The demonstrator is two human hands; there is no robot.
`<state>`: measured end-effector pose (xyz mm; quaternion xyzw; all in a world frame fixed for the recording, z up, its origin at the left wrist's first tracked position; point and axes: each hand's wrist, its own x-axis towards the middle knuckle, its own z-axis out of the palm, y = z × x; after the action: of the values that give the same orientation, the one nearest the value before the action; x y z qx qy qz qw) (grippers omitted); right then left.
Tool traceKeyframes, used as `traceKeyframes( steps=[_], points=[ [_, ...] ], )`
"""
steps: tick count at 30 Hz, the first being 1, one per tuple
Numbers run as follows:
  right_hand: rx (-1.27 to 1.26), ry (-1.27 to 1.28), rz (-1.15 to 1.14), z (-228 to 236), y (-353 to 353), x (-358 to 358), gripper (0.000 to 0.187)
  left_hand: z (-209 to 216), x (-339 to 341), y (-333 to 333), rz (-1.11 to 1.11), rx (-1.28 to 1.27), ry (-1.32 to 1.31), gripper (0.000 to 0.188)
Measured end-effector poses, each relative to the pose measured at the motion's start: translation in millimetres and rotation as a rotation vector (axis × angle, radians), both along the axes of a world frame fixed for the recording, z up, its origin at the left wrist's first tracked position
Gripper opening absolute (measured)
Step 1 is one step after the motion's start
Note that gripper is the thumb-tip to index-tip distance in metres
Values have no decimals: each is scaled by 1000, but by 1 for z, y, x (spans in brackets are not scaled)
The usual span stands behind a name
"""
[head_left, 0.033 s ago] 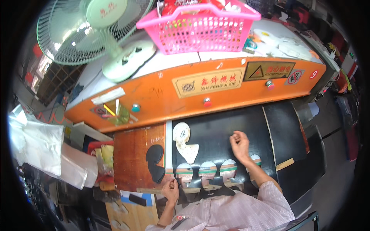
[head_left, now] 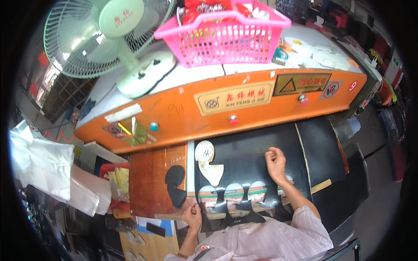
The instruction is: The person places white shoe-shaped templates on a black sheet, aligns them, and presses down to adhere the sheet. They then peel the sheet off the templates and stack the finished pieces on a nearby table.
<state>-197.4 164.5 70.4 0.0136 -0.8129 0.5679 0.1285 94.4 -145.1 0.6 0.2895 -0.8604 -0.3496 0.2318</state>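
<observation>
Close by, the left hand [head_left: 191, 216] curled by the near-left corner of the black sheet [head_left: 248, 152] — its hold couldn't be told. Farther, the right hand [head_left: 275, 165] made a narrow fist over the sheet — left of it lay a white hook-shaped template [head_left: 209, 164].

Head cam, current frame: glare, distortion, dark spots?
Head view: shiny glare streaks on the black sheet near its cutouts; white plastic at left looks nearly washed out; orange panel looks bowed, likely fisheye; picture corners fall to black.
</observation>
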Motion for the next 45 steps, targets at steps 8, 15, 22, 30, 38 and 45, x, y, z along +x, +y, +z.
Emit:
traceKeyframes(
  steps=[8, 15, 22, 30, 38, 45],
  points=[
    [-21, 529, -277, 47, 67, -108, 16, -52, -69, -35, -21, 38, 33, 31],
    [137, 471, -69, 62, 46, -123, 22, -26, -139, -48, -23, 137, -11, 40],
    [199, 629, -260, 94, 92, -129, 24, -39, -181, -51, 20, 61, 131, 47],
    [260, 453, -151, 96, 85, -108, 25, -12, -194, -56, 25, 41, 91, 51],
    [594, 260, 261, -8, 19, -12, 28, 4, -200, -58, 54, -49, 49, 52],
    [703, 260, 193, -36, -8, 5, 27, 3, -197, -60, 28, -46, 67, 52]
  ],
)
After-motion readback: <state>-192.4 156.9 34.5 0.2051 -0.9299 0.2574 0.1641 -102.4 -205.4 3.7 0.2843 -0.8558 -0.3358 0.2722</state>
